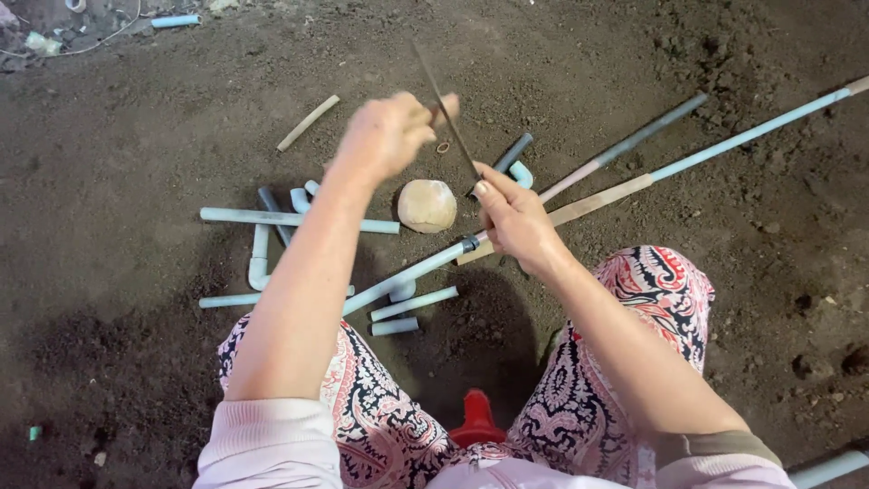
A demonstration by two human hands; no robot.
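Note:
My left hand [387, 134] is raised and closed around the upper part of a thin dark saw blade [445, 109] that slants down to the right. My right hand [514, 217] grips the blade's lower end, right where a long light-blue pipe [407, 275] crosses beneath it. That pipe runs from below my left forearm up toward the right. Both hands hover over bare soil, between my knees in patterned trousers.
A round tan stone [426, 205] lies just left of my right hand. Several short light-blue pipe pieces and bends [272, 218] are scattered at left. Long pipes [751, 134] stretch to the upper right. A red object [476, 418] sits between my legs.

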